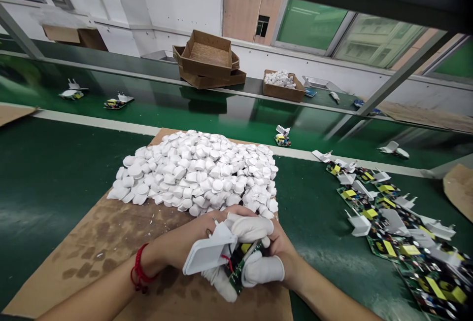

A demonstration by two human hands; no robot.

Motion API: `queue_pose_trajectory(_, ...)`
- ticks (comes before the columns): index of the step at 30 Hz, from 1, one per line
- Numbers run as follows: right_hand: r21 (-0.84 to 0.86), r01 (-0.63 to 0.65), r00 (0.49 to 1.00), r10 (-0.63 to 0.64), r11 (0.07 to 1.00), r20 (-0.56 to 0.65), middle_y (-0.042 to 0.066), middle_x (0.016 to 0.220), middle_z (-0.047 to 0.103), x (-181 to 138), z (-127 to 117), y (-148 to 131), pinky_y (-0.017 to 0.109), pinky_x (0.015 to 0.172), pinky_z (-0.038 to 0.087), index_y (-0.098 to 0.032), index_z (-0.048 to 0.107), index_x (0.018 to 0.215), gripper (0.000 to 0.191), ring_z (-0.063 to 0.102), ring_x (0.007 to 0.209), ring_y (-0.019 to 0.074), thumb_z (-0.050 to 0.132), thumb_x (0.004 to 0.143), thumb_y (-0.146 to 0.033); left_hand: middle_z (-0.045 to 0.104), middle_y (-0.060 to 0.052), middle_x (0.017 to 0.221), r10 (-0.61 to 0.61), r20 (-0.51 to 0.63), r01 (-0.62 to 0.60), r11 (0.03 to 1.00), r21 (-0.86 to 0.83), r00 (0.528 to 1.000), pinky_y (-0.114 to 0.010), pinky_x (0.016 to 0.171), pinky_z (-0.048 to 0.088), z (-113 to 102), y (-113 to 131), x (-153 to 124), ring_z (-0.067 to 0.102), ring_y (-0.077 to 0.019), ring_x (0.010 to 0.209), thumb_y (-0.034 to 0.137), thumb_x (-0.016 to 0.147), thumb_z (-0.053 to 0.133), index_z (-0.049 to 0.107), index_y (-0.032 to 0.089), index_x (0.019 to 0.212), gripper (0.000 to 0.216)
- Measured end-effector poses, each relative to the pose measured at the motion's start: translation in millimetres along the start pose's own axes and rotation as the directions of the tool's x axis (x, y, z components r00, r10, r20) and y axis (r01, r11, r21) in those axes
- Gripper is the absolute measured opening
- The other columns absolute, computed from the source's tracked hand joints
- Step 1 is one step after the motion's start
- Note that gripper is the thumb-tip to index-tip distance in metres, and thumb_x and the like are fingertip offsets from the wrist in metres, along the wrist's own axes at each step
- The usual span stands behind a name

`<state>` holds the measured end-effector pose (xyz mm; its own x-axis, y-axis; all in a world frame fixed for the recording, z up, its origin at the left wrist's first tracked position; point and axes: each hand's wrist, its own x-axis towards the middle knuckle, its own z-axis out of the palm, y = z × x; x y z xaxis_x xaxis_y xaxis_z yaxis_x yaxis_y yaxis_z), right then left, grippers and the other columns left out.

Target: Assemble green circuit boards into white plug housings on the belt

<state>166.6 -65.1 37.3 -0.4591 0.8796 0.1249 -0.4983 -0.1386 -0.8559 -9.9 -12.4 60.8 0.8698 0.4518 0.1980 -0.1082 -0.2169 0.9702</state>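
Both my hands are together over the cardboard, their fingertips covered with white finger cots. A small green circuit board (240, 267) with a yellow part and a red wire is held between them. A white plug housing (212, 249) with metal pins hangs tilted on its left side, joined by wires. My left hand (179, 242), with a red cord bracelet at the wrist, is closed around the board from behind and below; the housing hides part of it. My right hand (277, 249) pinches the board's right side. Just beyond lies a heap of small white plastic pieces (199, 168).
Stained cardboard (84, 247) covers the bench under the heap. Many boards with white plug housings (399, 227) lie piled at the right. Single boards sit on the green belt (166, 104) behind. Cardboard trays (207, 57) and a box of white pieces (283, 87) stand on the ledge.
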Motion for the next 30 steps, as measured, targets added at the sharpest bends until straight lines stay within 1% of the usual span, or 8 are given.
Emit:
queue_pose_trajectory(6,-0.056,0.045,0.997,-0.041,0.997,0.072,0.003,0.121,0.06,1.6,-2.4,-1.4,0.041,0.101,0.043,-0.034,0.07,0.108,0.049,0.056,0.114,0.0239,0.083,0.062,-0.027,0.066,-0.003,0.095,0.017,0.038,-0.02,0.997,0.076,0.999,-0.034,0.095,0.046,-2.8,14.8,8.5,0.058,-0.026,0.099,0.041,0.077,0.068,0.071,0.017,0.075,0.024)
queue_pose_trajectory(9,0.084,-0.074,0.997,0.071,0.994,0.033,0.003,0.117,0.062,0.3,-2.3,2.7,0.032,0.088,0.05,-0.03,0.073,0.104,0.05,0.062,0.102,0.0222,0.086,0.056,-0.027,0.066,-0.003,0.085,0.036,0.054,-0.043,0.99,0.136,0.998,-0.033,0.093,0.048,-2.6,15.1,6.7,0.06,-0.0229,0.091,0.04,0.088,0.052,0.071,0.019,0.073,0.032)
queue_pose_trajectory(14,0.27,-0.18,0.981,0.194,0.946,-0.028,0.002,0.089,0.072,-3.1,-1.9,11.4,0.024,0.059,0.054,-0.026,0.078,0.089,0.048,0.068,0.078,0.02,0.092,0.043,-0.028,0.054,-0.014,0.129,-0.074,0.097,0.055,0.981,0.188,0.992,-0.034,0.104,0.042,-2.2,12.6,3.0,0.05,-0.029,0.122,0.042,0.083,0.058,0.062,0.012,0.117,0.045)
queue_pose_trajectory(17,0.28,-0.211,0.97,0.237,0.937,-0.061,0.002,0.075,0.071,-1.2,0.5,9.7,0.022,0.051,0.052,-0.024,0.079,0.082,0.045,0.067,0.069,0.0178,0.092,0.039,-0.027,0.059,-0.012,0.123,-0.111,0.113,0.084,0.972,0.218,0.987,-0.032,0.103,0.043,-2.8,13.1,5.2,0.052,-0.0279,0.119,0.043,0.072,0.073,0.064,0.014,0.113,0.051)
queue_pose_trajectory(22,0.281,-0.156,0.975,0.193,0.947,-0.107,0.003,0.091,0.072,4.0,5.1,-1.0,0.02,0.04,0.045,-0.022,0.079,0.075,0.03,0.065,0.062,0.0161,0.082,0.046,-0.016,0.063,-0.008,0.116,-0.059,0.085,0.04,0.977,0.208,0.995,-0.033,0.101,0.043,1.0,14.1,10.2,0.053,-0.0271,0.114,0.043,0.066,0.079,0.068,0.017,0.093,0.04)
queue_pose_trajectory(26,0.268,-0.124,0.981,0.159,0.955,-0.113,0.001,0.104,0.071,2.1,2.7,-0.7,0.022,0.061,0.053,-0.025,0.076,0.096,0.041,0.066,0.076,0.0155,0.077,0.055,-0.019,0.066,-0.004,0.091,0.035,-0.039,-0.028,0.987,0.161,0.999,-0.031,0.093,0.045,6.9,16.2,11.1,0.057,-0.0227,0.097,0.035,0.072,0.076,0.063,0.017,0.07,0.022)
queue_pose_trajectory(28,0.223,-0.068,0.981,0.105,0.973,-0.16,0.002,0.115,0.068,1.3,0.6,1.1,0.029,0.085,0.052,-0.028,0.068,0.112,0.045,0.065,0.098,0.0194,0.073,0.068,-0.033,0.064,-0.003,0.099,0.053,-0.14,-0.038,0.993,0.109,0.989,-0.03,0.091,0.046,8.6,13.3,9.3,0.059,-0.0208,0.097,0.027,0.07,0.078,0.066,0.019,0.085,0.021)
queue_pose_trajectory(30,0.126,0.001,0.967,0.031,0.992,-0.253,0.005,0.116,0.066,1.4,-2.0,1.3,0.038,0.095,0.047,-0.027,0.062,0.116,0.043,0.061,0.107,0.023,0.065,0.077,-0.046,0.058,-0.003,0.116,0.09,-0.216,-0.079,0.995,0.055,0.972,-0.031,0.095,0.045,9.4,5.2,6.0,0.057,-0.0226,0.107,0.022,0.062,0.084,0.063,0.025,0.108,0.05)
